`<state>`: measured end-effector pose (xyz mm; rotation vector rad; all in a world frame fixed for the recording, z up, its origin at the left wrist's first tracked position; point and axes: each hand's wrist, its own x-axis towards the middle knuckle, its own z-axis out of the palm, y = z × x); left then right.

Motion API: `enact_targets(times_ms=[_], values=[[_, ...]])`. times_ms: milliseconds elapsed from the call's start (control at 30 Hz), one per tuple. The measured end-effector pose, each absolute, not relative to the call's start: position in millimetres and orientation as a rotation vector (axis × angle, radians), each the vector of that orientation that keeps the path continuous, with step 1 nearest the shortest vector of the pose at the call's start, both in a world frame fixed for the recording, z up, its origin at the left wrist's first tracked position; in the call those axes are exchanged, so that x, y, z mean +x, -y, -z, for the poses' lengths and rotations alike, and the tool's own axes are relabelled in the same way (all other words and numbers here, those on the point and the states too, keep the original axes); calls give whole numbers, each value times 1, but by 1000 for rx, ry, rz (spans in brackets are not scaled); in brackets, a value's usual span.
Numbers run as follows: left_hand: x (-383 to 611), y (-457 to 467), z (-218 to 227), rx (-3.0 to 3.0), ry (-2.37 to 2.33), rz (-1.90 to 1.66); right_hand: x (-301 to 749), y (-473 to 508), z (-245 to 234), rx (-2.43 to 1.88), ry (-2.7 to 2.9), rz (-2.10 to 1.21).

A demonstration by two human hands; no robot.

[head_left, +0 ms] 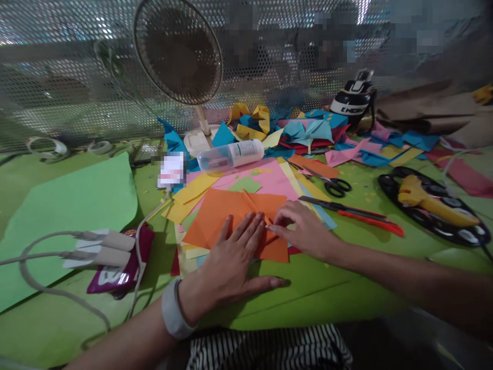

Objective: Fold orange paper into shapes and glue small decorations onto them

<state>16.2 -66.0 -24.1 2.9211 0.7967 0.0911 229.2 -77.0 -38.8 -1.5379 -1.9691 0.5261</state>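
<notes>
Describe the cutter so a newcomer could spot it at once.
On the green tabletop, find the large orange sheet. The cutter lies to its right, below the scissors in view. Its straight handle shows red; theirs is looped and black.

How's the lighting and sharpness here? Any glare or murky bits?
Head view: dim overall, with bright spots at the top of the mesh and a shine on the purple packet; head view: the right forearm darkens toward the picture's edge; head view: the orange paper stands out, but small print on the bottle is too soft to read.
</notes>
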Motion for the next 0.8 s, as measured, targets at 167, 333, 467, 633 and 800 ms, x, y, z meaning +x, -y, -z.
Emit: enact_targets(times_ms=[167,333,467,633,800], values=[[16,66,26,2920,-798,-80,231,78,43,-1502,1988,-517],[16,66,27,2900,-813,-102,229,79,40,-1541,2008,-490],[16,67,27,2883,-835,-114,227,79,35,-1609,1991,-525],[17,67,25,2874,-841,-119,226,79,35,-1625,1974,-546],[17,67,24,2883,-834,-113,226,79,35,-1646,1974,-544]])
